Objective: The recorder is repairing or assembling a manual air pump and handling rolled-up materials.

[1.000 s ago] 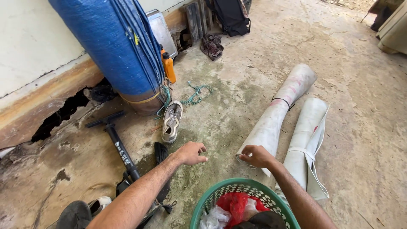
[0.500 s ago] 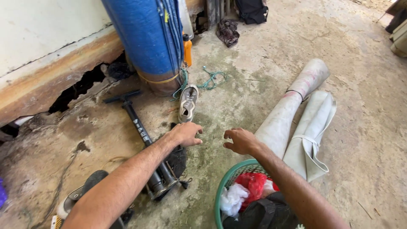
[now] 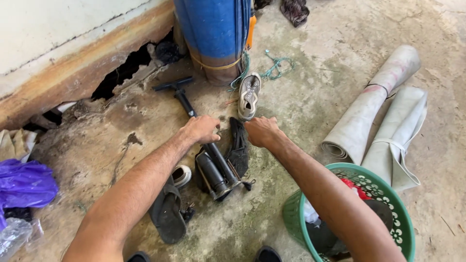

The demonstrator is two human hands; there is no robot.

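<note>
Just under the left hand (image 3: 201, 128) lies a black floor pump (image 3: 206, 145) on the concrete floor (image 3: 310, 102); fingers curled loosely over its shaft, contact likely, a firm grip cannot be told; right hand (image 3: 261, 131) rests on a black shoe (image 3: 238, 148) just beside the pump, fingers bent down, not clamped; hands near each other, apart; beyond the right hand a grey sneaker (image 3: 248, 95), sole up; further out a blue roll (image 3: 213, 34); right of the right forearm a green basket (image 3: 388, 194) and two pale rolled mats (image 3: 374, 102); below the left forearm a dark sandal (image 3: 167, 216).
</note>
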